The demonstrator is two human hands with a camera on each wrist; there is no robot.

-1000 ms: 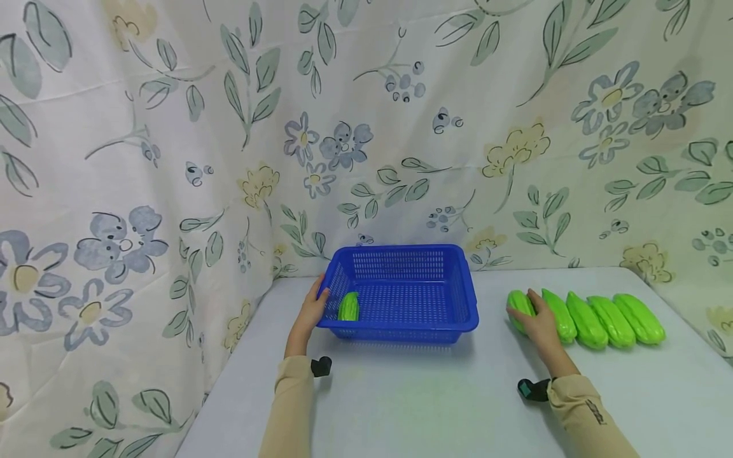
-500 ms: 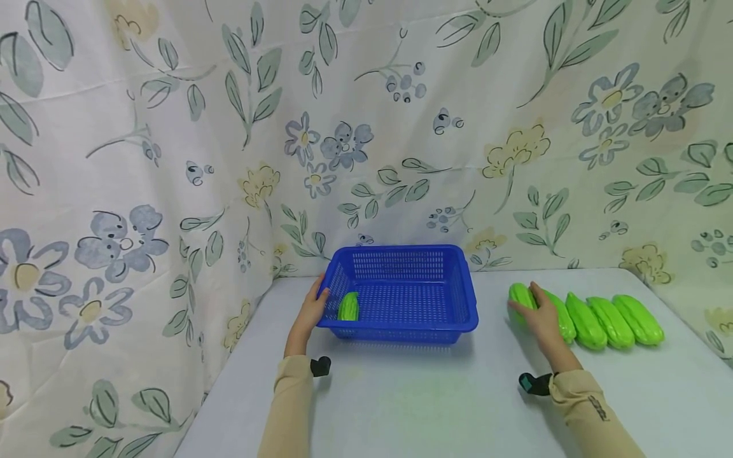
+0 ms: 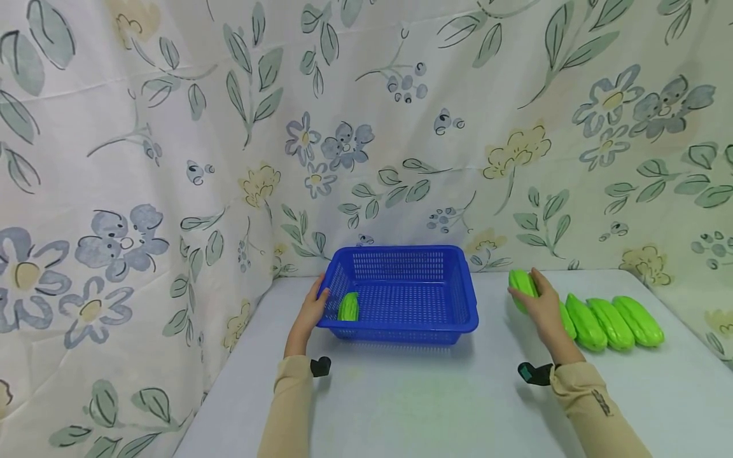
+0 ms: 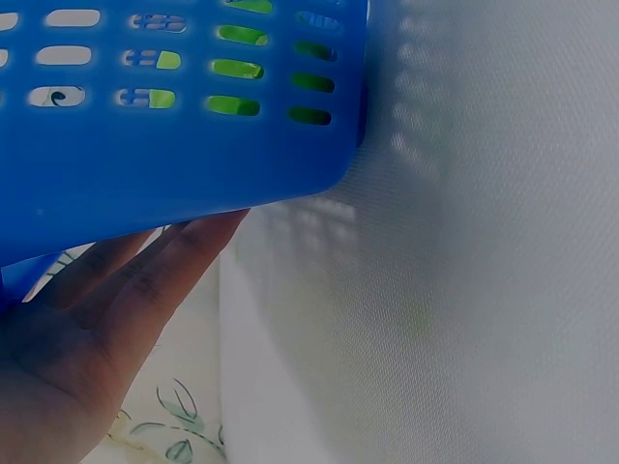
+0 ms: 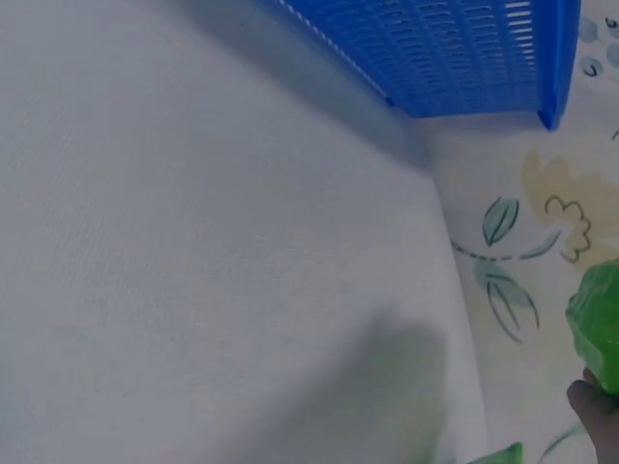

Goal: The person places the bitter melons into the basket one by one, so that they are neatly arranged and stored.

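Note:
My left hand point(image 3: 309, 312) grips the left rim of a blue plastic basket point(image 3: 401, 326), thumb at the rim. In the left wrist view its fingers point(image 4: 184, 256) lie against the outer wall. One bright green bitter melon point(image 3: 349, 307) sits inside at the basket's left end. On the right, my right hand point(image 3: 544, 312) holds another ribbed green bitter melon point(image 3: 522, 284) between thumb and fingers, raised above the table. Its knobbly end, the held melon point(image 5: 595, 324), shows at the right edge of the right wrist view.
Several more bitter melons point(image 3: 615, 323) lie in a row on the white table point(image 3: 424, 401), right of my right hand; the nearest is partly hidden behind it. A floral curtain point(image 3: 401, 210) hangs behind the table and along its left side.
My right hand has lifted the leftmost bitter melon of the row up and away from the others. The left hand and the basket stay where they were.

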